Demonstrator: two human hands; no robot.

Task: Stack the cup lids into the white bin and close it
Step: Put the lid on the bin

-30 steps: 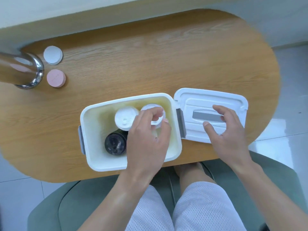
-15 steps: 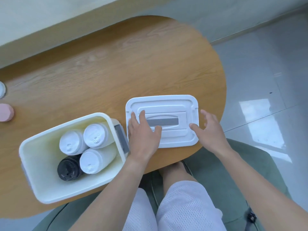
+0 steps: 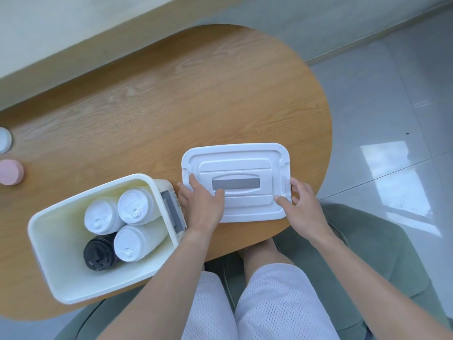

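The white bin (image 3: 56, 241) stands open at the table's near left. Inside it lean three white stacks of cup lids (image 3: 134, 206) and one black stack (image 3: 98, 253). The white bin lid (image 3: 245, 163) with its grey handle lies flat on the table just right of the bin. My left hand (image 3: 203, 204) lies over the lid's near left corner, thumb on top near the handle. My right hand (image 3: 304, 209) grips the lid's near right corner, thumb on top and fingers round the edge.
A pink round cap (image 3: 11, 171) and a white one (image 3: 3, 139) sit at the far left of the wooden table (image 3: 196, 94). The table's rounded end is just right of the bin lid. A green chair (image 3: 367, 253) is under me.
My left hand has come out of the bin, leaving a white lid stack there, and moved right onto the bin lid. My view has swung to the right.
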